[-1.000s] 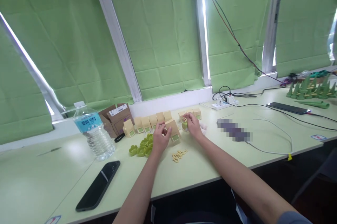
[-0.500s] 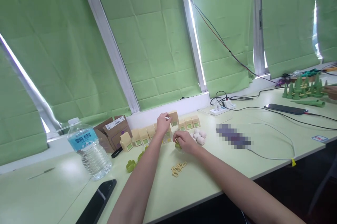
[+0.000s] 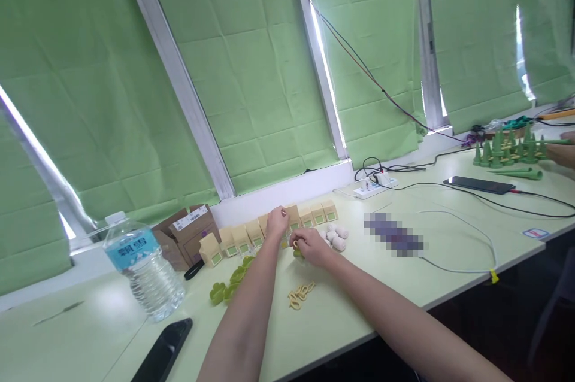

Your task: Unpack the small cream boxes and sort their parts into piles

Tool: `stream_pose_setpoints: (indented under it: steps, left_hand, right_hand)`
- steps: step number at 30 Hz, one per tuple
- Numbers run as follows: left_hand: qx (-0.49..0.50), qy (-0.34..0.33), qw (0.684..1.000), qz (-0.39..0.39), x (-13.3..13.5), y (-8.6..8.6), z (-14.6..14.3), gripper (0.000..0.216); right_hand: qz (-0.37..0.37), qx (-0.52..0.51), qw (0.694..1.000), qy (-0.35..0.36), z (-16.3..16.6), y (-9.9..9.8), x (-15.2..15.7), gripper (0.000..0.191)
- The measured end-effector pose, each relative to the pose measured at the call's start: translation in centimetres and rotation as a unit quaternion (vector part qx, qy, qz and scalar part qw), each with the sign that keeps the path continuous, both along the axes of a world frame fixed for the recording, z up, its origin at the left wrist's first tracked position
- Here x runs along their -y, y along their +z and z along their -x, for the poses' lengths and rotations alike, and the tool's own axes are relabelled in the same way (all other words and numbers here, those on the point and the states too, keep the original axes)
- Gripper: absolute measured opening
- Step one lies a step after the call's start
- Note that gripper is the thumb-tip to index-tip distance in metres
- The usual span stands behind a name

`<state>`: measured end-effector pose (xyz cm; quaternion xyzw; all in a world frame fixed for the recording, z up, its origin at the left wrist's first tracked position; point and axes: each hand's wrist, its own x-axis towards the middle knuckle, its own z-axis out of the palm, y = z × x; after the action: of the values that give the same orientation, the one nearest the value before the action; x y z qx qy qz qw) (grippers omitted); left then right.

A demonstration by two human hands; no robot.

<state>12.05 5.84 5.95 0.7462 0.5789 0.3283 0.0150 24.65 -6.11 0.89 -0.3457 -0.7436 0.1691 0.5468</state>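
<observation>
My left hand is closed at a row of small cream boxes with green labels. Its fingertips are at the side of a larger-looking cream box, which they appear to pinch. Just in front, my right hand has its fingers pressed together round a small green piece with a yellow loop; the fingers hide part of it. White rounded pieces lie beside the right hand. Yellow loops lie nearer me, and green flower-shaped pieces sit left of my left forearm.
A water bottle, an open cardboard box and a black phone stand or lie at left. To the right are a power strip, cables, another phone and green cones, with another person's hand beside them.
The larger-looking cream box beside my left hand has come down level with the row. My right hand stays closed on the green piece. The view has shifted slightly.
</observation>
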Motion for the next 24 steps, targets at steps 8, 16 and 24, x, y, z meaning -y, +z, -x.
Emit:
stream_pose_setpoints:
  steps: [8,16,24]
  left_hand:
    - [0.046,0.017,0.999,-0.02,1.4,0.3,0.8,0.046]
    - [0.148,-0.129,0.978,-0.066,7.8,-2.0,1.2,0.015]
    - [0.172,-0.242,0.954,0.047,13.6,-5.1,2.1,0.043]
  right_hand:
    - [0.017,0.015,1.0,-0.012,-0.1,-0.4,-0.3,0.026]
    - [0.053,0.015,0.993,-0.108,-0.3,-0.8,-0.8,0.02]
    - [0.076,-0.023,0.993,-0.093,-0.6,-0.8,-0.2,0.023]
